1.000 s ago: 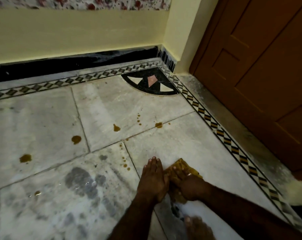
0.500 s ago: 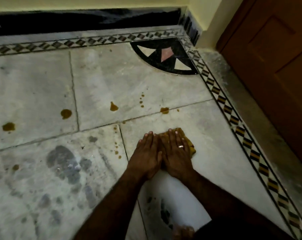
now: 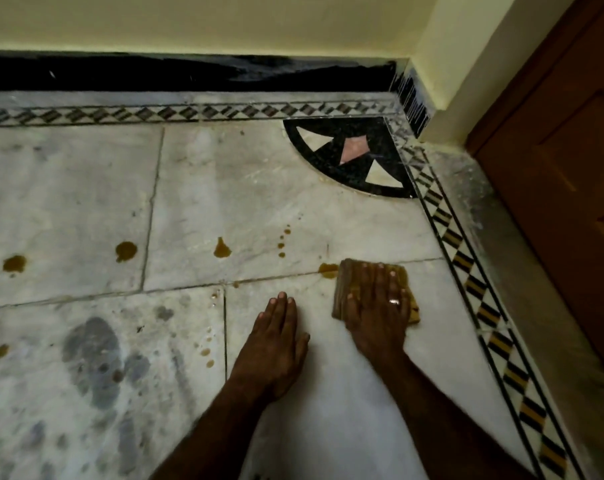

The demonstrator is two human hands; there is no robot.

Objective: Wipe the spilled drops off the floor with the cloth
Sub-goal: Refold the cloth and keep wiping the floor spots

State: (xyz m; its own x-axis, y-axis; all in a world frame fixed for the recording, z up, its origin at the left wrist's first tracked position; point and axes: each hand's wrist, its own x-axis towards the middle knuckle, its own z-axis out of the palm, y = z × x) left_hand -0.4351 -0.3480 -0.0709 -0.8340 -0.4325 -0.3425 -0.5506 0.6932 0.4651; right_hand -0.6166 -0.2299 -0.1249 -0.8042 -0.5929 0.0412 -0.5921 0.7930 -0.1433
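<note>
A folded yellow-brown cloth (image 3: 349,275) lies flat on the marble floor (image 3: 224,188). My right hand (image 3: 376,310) presses on it with straight fingers, a ring on one finger. The cloth's far left corner touches a brown drop (image 3: 328,269). My left hand (image 3: 276,344) rests flat on the bare floor, a little to the left of the cloth and apart from it. More brown drops lie further left: a teardrop-shaped drop (image 3: 221,249), a round drop (image 3: 125,251), another drop (image 3: 14,264), and a trail of small specks (image 3: 282,242).
A brown wooden door (image 3: 563,174) stands at the right behind a patterned border strip (image 3: 473,282). A black skirting (image 3: 189,74) runs along the yellow wall at the back. Grey damp smudges (image 3: 92,355) mark the near left tiles, with small droplets (image 3: 206,355) beside the tile joint.
The cloth went from bunched between both hands to flat under my right hand and slid away to the right, reaching a drop. My left hand came off it onto bare floor.
</note>
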